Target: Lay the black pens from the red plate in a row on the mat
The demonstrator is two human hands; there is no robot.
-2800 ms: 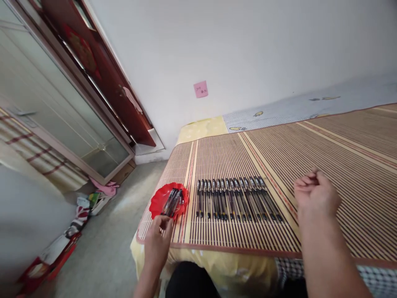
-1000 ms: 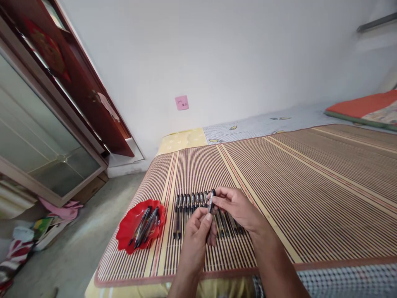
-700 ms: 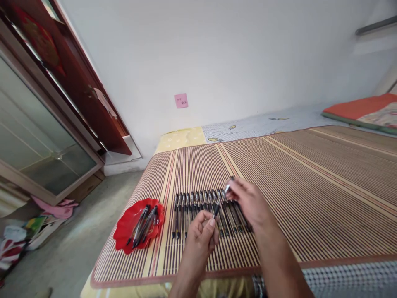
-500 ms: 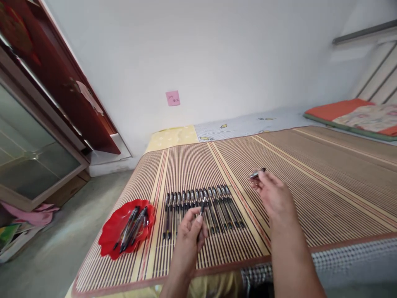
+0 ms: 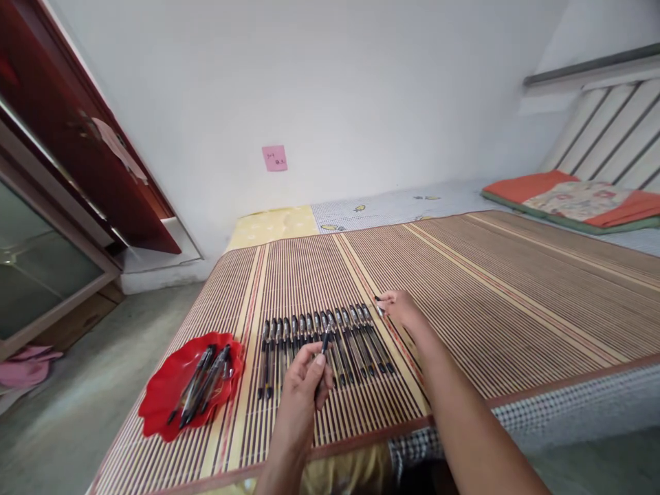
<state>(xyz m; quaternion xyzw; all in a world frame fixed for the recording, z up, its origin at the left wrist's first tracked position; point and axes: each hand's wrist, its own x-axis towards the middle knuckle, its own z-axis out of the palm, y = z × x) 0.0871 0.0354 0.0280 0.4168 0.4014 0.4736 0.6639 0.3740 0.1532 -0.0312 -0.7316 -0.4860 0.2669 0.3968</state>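
My left hand (image 5: 304,377) is closed round a black pen (image 5: 324,342), tilted with its silvery, uncapped-looking tip upward. It hovers over the near part of a row of clear-barrelled pens with black ends (image 5: 364,344), laid side by side on a striped mat. My right hand (image 5: 401,309) pinches a small dark and silvery piece, apparently a pen cap (image 5: 379,307), just off the far right end of that row; the fingers partly hide it. Left of the row, a red scalloped dish (image 5: 155,395) holds several more pens (image 5: 203,385).
The striped mat (image 5: 464,295) covers most of the bed. Folded orange and floral bedding (image 5: 536,184) lies at the back right, near a railed headboard (image 5: 608,124). A pink note (image 5: 274,158) is on the wall. Floor (image 5: 149,323) shows beyond the mat's left edge.
My right hand has moved left and a little down with the small piece, to the row's right end. My left hand still grips its pen. The view has shifted slightly right.
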